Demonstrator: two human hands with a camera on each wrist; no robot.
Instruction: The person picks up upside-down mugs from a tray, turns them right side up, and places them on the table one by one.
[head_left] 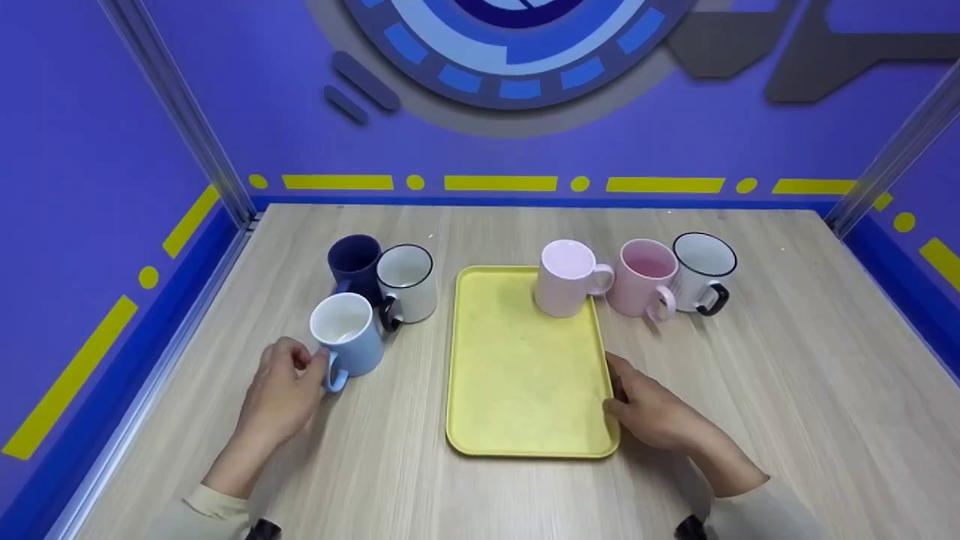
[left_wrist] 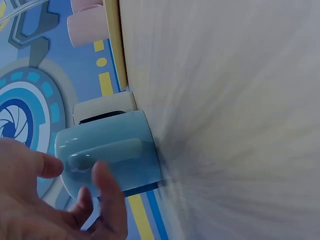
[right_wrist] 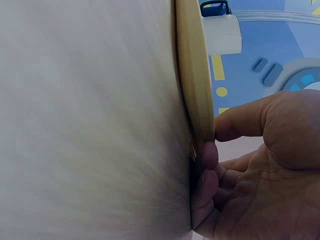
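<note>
My left hand [head_left: 283,386] is at the handle of a light blue mug [head_left: 361,351], upright on the table at the left. In the left wrist view its thumb and fingers [left_wrist: 109,192] are spread about the mug's handle [left_wrist: 107,154], not closed on it. The right hand [head_left: 654,405] pinches the right rim of a yellow tray [head_left: 525,375]. In the right wrist view the thumb lies on the tray's edge [right_wrist: 197,75] while fingertips [right_wrist: 207,156] reach beneath it. A pale pink mug [head_left: 562,289] stands on the tray's far right corner, its handle over the rim.
Behind the light blue mug stand a navy mug [head_left: 354,262] and a white mug with a black rim [head_left: 412,296]. Right of the tray are a pink mug [head_left: 634,292] and another black-rimmed white mug [head_left: 694,274]. Blue printed walls [head_left: 510,157] enclose the wooden table [head_left: 787,375].
</note>
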